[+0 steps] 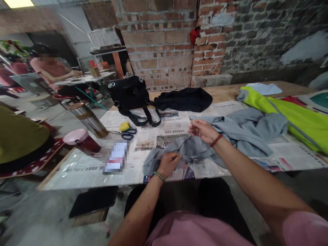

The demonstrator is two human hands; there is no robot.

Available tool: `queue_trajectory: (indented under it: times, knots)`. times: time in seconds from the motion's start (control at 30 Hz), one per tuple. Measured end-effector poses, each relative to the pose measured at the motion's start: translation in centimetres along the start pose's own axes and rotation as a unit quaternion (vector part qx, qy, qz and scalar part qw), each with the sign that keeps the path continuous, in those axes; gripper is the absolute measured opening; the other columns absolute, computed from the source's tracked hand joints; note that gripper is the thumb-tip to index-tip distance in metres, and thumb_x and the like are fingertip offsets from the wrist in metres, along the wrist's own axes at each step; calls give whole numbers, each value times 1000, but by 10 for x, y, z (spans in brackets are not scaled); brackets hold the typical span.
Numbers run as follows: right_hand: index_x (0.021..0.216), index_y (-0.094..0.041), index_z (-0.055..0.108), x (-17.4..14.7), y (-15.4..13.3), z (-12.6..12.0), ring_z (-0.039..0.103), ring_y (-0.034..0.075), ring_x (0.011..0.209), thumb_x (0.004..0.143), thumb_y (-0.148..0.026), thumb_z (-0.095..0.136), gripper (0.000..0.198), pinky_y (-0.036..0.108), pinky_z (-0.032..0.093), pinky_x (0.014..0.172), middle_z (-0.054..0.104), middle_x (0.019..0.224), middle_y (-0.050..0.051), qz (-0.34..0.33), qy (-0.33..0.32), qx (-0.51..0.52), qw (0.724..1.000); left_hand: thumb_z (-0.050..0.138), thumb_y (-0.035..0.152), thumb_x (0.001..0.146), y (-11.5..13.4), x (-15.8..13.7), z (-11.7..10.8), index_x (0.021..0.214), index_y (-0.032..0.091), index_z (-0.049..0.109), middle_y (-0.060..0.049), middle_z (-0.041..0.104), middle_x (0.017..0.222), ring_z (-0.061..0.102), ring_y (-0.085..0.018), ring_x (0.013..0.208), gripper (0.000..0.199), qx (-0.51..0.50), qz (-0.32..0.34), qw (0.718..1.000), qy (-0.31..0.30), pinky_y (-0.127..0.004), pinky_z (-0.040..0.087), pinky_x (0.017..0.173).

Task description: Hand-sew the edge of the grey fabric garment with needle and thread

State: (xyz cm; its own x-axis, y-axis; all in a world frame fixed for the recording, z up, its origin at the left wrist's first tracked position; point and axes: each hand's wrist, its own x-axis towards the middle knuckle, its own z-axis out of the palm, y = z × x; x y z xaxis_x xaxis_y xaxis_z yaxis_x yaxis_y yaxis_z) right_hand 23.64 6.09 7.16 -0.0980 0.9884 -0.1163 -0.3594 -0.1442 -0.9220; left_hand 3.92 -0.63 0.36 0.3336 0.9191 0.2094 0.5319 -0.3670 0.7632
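Note:
A grey garment (243,128) lies in loose folds over the newspaper-covered table in front of me. My left hand (169,164), with a green bead bracelet at the wrist, is closed in a pinch on the near part of this cloth. Higher and further right, my right hand (203,131) has thumb and forefinger pinched together just above the garment. Whatever sits between those fingertips is too small to make out. A red bracelet (216,140) circles the right wrist.
To the left are a phone (115,156), scissors (128,133), a yellow sponge-like piece (124,126), a steel flask (89,120) and a red cup (85,141). Behind lie a black bag (129,94) and dark cloth (183,99). A hi-vis garment (294,114) lies right. A person (48,73) sits beyond.

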Motion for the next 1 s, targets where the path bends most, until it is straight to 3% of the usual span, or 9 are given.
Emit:
queue_trajectory:
  times: [0.23, 0.5, 0.77, 1.0]
  knots:
    - [76, -18, 50, 28, -27, -21, 64, 11, 56, 80, -23, 54, 8, 14, 39, 39, 60, 59, -3, -82, 75, -72, 991, 51, 25, 76, 3, 0, -1, 63, 13, 66, 1, 58, 54, 50, -10, 54, 23, -18, -19, 1000, 3, -20, 37, 54]
    - [76, -18, 50, 44, -46, -30, 63, 11, 55, 78, -25, 56, 10, 15, 39, 40, 59, 57, -3, -126, 92, -98, 983, 51, 24, 76, 6, -1, -2, 62, 13, 66, 1, 57, 54, 50, -10, 54, 24, -17, -30, 999, 4, -20, 37, 55]
    - [75, -18, 49, 59, -50, -29, 63, 11, 53, 78, -22, 52, 6, 16, 41, 41, 58, 57, -4, -151, 148, -91, 973, 51, 25, 77, 3, -1, -1, 62, 12, 66, 2, 55, 53, 48, -9, 54, 25, -19, -25, 1000, 1, -19, 35, 54]
    - [77, -17, 52, 72, -39, -37, 61, 8, 60, 75, -26, 52, 8, 19, 47, 55, 60, 61, -3, -249, 183, -132, 942, 50, 25, 77, 1, 0, -1, 61, 13, 65, 2, 54, 52, 46, -9, 53, 25, -12, -9, 1000, 1, -19, 34, 53]
